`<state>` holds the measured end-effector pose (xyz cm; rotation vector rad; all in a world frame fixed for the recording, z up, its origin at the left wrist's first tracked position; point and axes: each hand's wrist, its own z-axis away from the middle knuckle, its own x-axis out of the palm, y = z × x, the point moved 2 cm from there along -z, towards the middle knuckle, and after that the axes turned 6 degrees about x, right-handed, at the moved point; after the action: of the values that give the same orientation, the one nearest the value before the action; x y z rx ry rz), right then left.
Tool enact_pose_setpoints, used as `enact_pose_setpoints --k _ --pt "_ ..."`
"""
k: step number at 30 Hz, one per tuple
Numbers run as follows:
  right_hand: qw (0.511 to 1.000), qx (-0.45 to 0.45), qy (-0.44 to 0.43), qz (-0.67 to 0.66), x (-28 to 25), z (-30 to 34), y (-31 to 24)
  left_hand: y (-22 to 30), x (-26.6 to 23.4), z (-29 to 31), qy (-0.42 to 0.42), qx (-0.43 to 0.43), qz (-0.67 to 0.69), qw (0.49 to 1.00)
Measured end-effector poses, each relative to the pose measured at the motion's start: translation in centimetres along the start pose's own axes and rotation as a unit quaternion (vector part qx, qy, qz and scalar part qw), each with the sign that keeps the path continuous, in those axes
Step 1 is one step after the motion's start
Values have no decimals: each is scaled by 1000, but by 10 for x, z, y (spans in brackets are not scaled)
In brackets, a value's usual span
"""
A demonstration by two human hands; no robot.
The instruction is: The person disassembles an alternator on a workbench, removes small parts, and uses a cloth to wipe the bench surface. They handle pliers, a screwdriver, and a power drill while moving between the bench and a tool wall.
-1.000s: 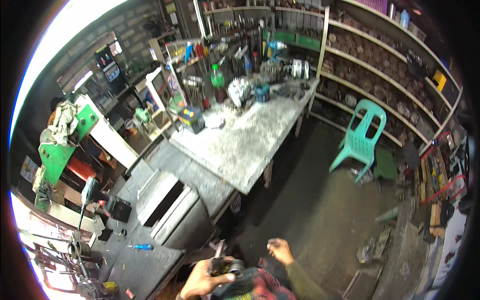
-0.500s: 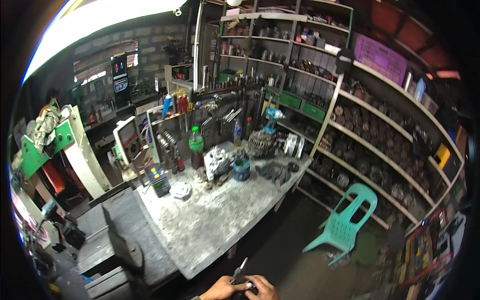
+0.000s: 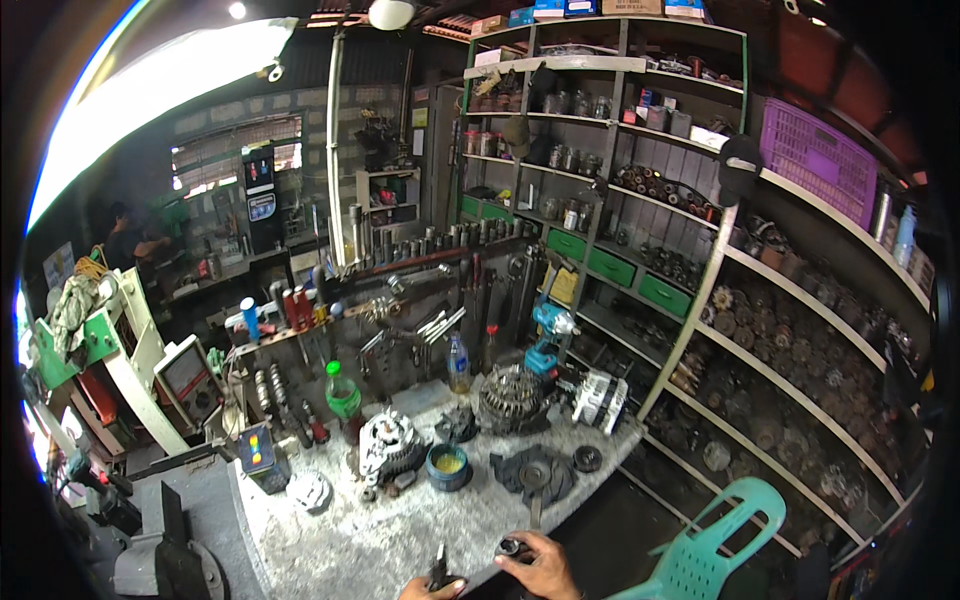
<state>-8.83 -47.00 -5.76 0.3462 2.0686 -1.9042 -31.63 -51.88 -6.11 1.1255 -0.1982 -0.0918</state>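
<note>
My left hand (image 3: 430,589) is at the bottom edge, closed around a dark tool with a narrow metal tip (image 3: 439,560); its exact kind cannot be made out. Beside it, over the bench's front edge, my right hand (image 3: 548,568) grips a small dark ring-shaped part (image 3: 513,548) between thumb and fingers. Just beyond the right hand, a flat metal handle (image 3: 535,510) extends from a dark cloth (image 3: 525,470). A blue tub with yellowish contents (image 3: 449,467) stands past the hands, near a silver alternator housing (image 3: 390,446).
On the worn workbench (image 3: 330,545) are another alternator (image 3: 510,398), a blue cordless driver (image 3: 545,350), a green-capped bottle (image 3: 342,390) and a dark box (image 3: 262,460). A teal plastic chair (image 3: 715,550) stands at right, before shelves of parts (image 3: 790,340).
My view has shifted toward the bench. The hands, close together before, are now apart: the left with the tipped tool, the right with the ring-shaped part.
</note>
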Motion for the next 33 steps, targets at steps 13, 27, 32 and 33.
enact_pose_setpoints --k 13,27,32,33 --pt "938 -323 96 79 -262 -565 -94 -25 86 -173 399 30 287 871" --pt "959 -246 13 143 -248 -783 -107 -51 187 -204 586 15 307 750" --pt "947 -272 8 170 -250 -789 -104 -57 181 -201 618 43 280 734" --pt "946 -283 -3 156 -249 -788 -104 -56 182 -199 620 45 274 734"
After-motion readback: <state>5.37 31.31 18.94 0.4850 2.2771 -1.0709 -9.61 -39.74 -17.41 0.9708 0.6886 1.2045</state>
